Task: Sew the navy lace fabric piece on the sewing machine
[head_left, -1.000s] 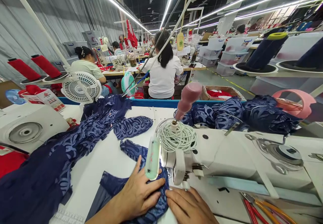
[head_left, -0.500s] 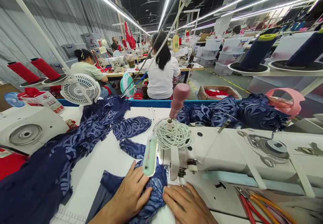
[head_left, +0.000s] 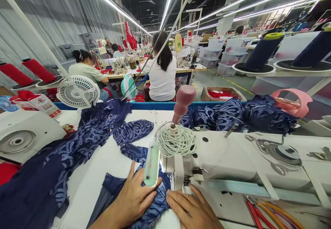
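A navy lace piece [head_left: 162, 196] lies under the head of a white sewing machine [head_left: 222, 153]. My left hand [head_left: 137, 196] rests on the lace with its fingers spread, one reaching past the lower end of a pale green lamp [head_left: 151, 168]. Close to the needle area, my right hand [head_left: 192, 208] lies with fingers stretched out, its fingertips at the lace's right edge. The lamp and machine head hide part of the sewing spot. Dark sheer fabric [head_left: 110, 187] extends from beneath my left hand. Another lace piece [head_left: 136, 152] lies just behind.
A long heap of navy lace [head_left: 88, 136] covers the left side. Pliers-like tools with red and orange handles [head_left: 261, 211] lie right. A pink-handled tool [head_left: 184, 101] stands upright in coiled pale cord [head_left: 177, 141]. Tied lace bundles [head_left: 230, 115] sit behind the machine. Co-workers sit ahead.
The fingers of my left hand have shifted, one now stretching right across the lace below the lamp. My right hand stays nearly in place. The view has shifted slightly.
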Motion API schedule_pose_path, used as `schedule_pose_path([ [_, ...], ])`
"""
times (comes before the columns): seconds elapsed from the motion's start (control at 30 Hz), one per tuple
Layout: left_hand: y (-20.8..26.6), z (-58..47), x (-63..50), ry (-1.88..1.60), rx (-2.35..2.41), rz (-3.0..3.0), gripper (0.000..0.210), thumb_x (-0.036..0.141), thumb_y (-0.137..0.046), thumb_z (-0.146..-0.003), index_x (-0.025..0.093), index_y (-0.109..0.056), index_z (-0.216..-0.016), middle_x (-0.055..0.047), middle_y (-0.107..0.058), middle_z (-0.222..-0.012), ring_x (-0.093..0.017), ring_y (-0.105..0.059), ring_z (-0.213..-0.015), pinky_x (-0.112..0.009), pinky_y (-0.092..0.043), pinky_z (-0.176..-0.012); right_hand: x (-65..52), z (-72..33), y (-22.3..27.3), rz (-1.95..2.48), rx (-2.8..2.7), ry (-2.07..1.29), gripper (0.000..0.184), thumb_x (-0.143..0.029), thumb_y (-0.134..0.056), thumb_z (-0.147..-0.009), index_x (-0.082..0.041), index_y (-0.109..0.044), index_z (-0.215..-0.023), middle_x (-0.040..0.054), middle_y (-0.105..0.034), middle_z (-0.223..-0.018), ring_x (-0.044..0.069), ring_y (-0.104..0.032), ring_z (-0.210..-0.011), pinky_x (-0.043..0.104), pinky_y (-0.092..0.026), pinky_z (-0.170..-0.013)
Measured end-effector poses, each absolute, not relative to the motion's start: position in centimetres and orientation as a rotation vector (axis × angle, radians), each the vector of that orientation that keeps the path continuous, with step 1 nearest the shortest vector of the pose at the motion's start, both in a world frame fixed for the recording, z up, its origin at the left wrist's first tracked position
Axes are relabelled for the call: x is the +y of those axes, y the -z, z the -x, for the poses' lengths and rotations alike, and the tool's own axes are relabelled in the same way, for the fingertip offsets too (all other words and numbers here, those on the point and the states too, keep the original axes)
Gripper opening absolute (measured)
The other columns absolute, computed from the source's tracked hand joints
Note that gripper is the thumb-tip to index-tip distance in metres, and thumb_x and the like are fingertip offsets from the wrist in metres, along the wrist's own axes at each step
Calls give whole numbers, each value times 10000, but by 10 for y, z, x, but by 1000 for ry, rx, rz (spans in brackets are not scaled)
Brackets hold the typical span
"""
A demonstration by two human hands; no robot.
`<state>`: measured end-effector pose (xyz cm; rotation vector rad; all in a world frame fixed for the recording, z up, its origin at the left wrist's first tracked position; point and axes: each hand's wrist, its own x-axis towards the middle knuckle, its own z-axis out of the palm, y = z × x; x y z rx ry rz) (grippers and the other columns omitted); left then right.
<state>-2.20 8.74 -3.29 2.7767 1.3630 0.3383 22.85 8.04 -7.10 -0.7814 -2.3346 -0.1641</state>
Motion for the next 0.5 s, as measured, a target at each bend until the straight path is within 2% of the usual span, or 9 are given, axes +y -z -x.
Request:
schedule_pose_path([
  [0.23,29,24,92,-493,1318,-2831,375,224,-510,-972,254,-588,-1337,-106,-655,-1218,-276,-630,-1160,-661,-297,-1135,83,-229,72,798,-2365,182,303,-162,-522,-922,-235,-658,-1183,-22,-732,-1154,167,-618,-878,396,-188,-1161],
  [0.4,39,27,101,-602,1293,-2820,357,234,-441,-991,271,-600,-1309,-85,-642,-1242,-258,-596,-1186,-630,-242,-1179,84,-231,66,869,-2444,69,437,-138,-507,-896,-208,-587,-1319,4,-741,-1098,212,-613,-971,442,-213,-1149],
  [0.5,44,29,110,-655,1290,-2813,345,231,-419,-986,295,-641,-1242,-61,-663,-1174,-245,-588,-1177,-590,-275,-1182,86,-233,56,898,-2506,-29,543,-139,-481,-894,-193,-488,-1434,7,-735,-1116,224,-603,-1023,436,-219,-1137],
])
